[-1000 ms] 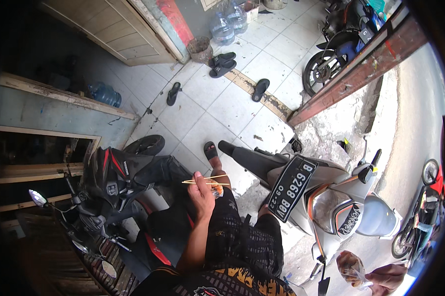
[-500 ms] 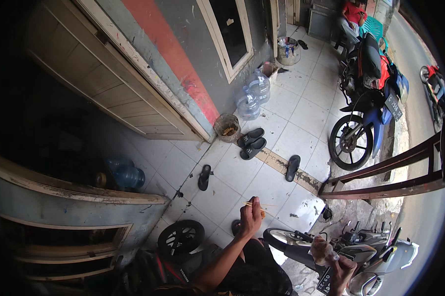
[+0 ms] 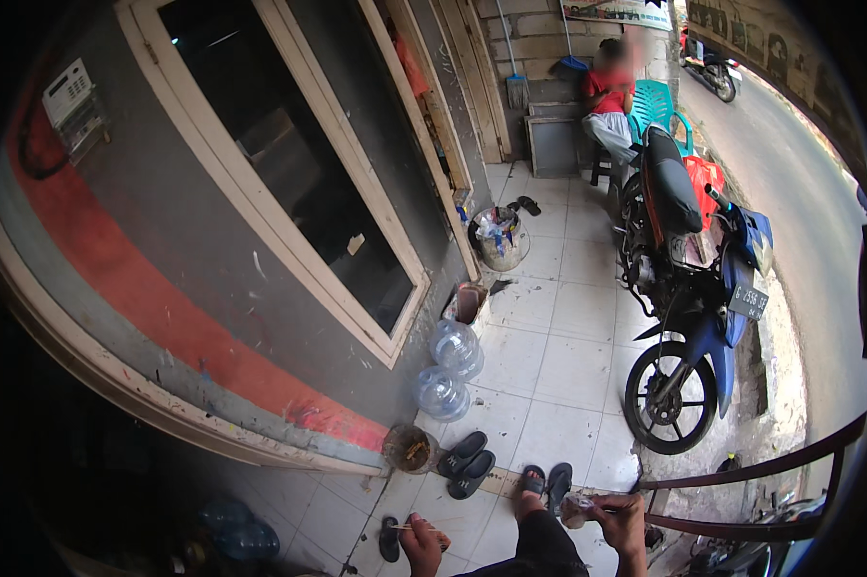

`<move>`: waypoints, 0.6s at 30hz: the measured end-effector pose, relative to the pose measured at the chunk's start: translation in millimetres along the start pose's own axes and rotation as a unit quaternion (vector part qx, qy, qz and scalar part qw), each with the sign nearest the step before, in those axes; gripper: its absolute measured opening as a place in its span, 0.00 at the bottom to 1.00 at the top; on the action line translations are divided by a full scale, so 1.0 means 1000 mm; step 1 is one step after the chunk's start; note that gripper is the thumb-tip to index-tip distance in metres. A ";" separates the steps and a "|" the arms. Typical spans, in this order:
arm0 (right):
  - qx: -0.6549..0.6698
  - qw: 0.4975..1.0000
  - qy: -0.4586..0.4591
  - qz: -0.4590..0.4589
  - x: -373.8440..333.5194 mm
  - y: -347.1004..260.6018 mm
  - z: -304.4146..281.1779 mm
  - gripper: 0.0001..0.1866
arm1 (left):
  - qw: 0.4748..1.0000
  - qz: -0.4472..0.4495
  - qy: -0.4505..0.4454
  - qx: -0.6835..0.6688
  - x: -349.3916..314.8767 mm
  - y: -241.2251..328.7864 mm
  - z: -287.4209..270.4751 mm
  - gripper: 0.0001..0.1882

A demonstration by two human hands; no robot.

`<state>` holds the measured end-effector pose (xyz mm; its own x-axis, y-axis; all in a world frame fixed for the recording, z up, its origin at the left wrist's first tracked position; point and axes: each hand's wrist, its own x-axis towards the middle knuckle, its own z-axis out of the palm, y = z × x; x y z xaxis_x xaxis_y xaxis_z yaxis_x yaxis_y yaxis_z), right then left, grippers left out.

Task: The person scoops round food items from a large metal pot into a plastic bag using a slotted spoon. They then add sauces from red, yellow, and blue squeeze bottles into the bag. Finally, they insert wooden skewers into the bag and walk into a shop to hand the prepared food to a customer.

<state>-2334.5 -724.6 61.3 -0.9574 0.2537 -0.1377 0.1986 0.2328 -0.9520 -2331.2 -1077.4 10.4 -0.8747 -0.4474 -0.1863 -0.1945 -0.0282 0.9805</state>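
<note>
At the lower edge, my left hand (image 3: 422,546) is closed round a few thin wooden skewers (image 3: 416,526), their ends sticking out past the fingers. To the right, the raised right hand (image 3: 621,522) grips a small clear plastic bag (image 3: 577,511) with something brownish inside; its contents are too small to make out. One foot of mine (image 3: 531,484), in a dark sandal, stands on the tiles between the hands. A loose black flip-flop (image 3: 559,483) lies beside that foot, and another black slipper (image 3: 388,539) lies left of my left hand.
A pair of black clogs (image 3: 467,465) lies ahead, near a round bin (image 3: 410,449) and two clear water jugs (image 3: 442,394) along the wall. A blue motorbike (image 3: 689,317) stands at the right, above a dark metal railing (image 3: 770,478). Farther back sits a person in red (image 3: 608,96).
My view has swung up and ahead along the walkway, and a sandalled foot of mine is now forward. Both hands keep hold of the skewers and the bag.
</note>
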 end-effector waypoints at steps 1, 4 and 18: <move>-0.002 1.000 0.004 -0.007 0.045 -0.004 0.002 0.05 | 0.996 -0.075 0.051 0.007 0.020 0.018 0.028 0.25; 0.003 1.000 0.004 0.021 0.143 -0.038 -0.004 0.05 | 0.991 -0.023 0.087 0.104 0.102 0.042 0.098 0.27; -0.013 0.996 0.082 0.017 0.623 -0.137 -0.041 0.09 | 0.998 0.029 -0.036 -0.038 0.512 0.151 0.481 0.30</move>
<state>-2949.6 -559.9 117.1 -0.9030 0.4119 -0.1218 0.2385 0.2450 -0.9397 -3021.9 -881.0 33.0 -0.9133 -0.3857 -0.1312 -0.1114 -0.0735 0.9911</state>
